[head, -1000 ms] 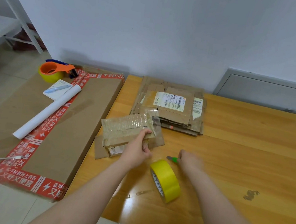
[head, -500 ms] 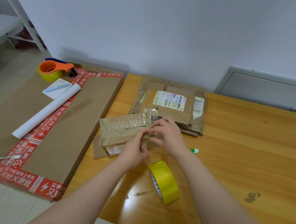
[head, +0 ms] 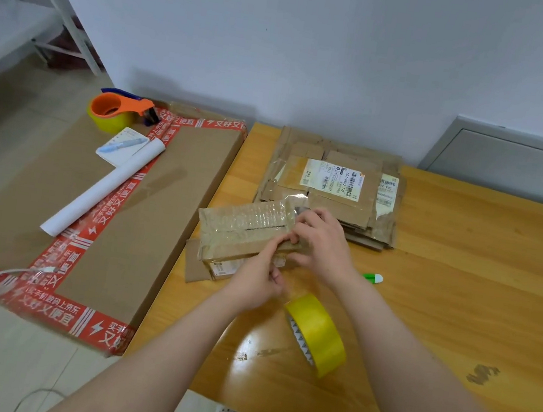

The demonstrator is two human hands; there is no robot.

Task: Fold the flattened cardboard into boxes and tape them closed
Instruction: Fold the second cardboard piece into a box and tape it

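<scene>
Left hand [head: 258,285] pinches the near edge of the box [head: 222,251]; right hand [head: 322,243] grips its right end, box on the tabletop [head: 458,299] between them. Slick clear tape [head: 255,215] could make either grip slip, popping flaps.

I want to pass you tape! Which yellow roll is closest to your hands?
The bare yellow roll standing on edge on the wooden table. The other roll sits far left inside the orange dispenser.
</scene>
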